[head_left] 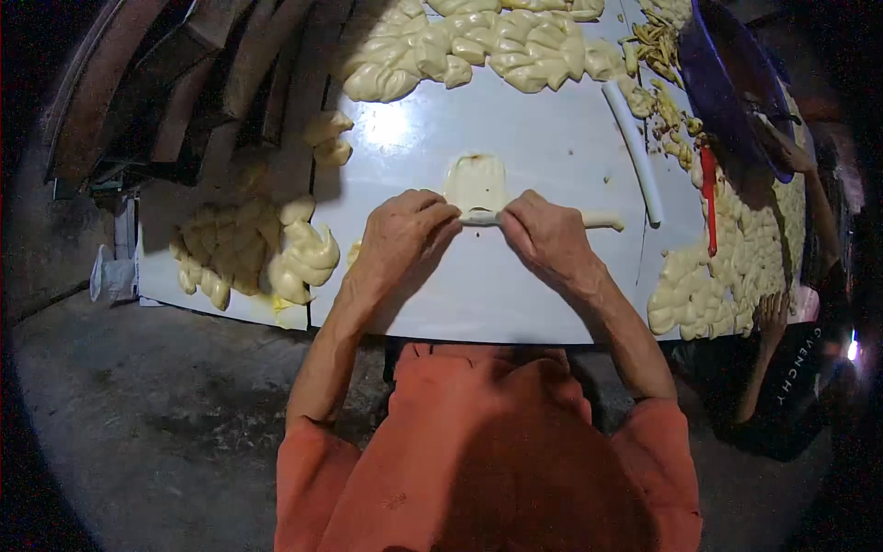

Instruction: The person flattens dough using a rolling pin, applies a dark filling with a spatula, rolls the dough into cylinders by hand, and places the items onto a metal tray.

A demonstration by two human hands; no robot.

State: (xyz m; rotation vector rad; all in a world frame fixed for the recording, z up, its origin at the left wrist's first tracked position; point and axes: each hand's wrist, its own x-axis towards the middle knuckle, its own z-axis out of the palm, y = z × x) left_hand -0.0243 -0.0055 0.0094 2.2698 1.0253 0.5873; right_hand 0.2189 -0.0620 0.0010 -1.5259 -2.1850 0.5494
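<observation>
A flat, tongue-shaped piece of pale dough (475,179) lies in the middle of the white tabletop (552,138), with a small brown smear near its far end. Its near edge is curled up into a short roll. My left hand (405,227) pinches the left end of that roll, and my right hand (546,236) pinches the right end. Both sets of fingers are closed, and the fingertips partly hide the dough. Past my right hand a pale strip (603,221) sticks out to the right; whether it joins the dough I cannot tell.
Shaped dough pieces (533,51) cover the far side, with more dough lumps (303,253) at left. To the right are a white rod (632,152), a red tool (708,198), a purple basin (727,74) and many small dough pieces (727,267). Dark trays (184,74) stand far left.
</observation>
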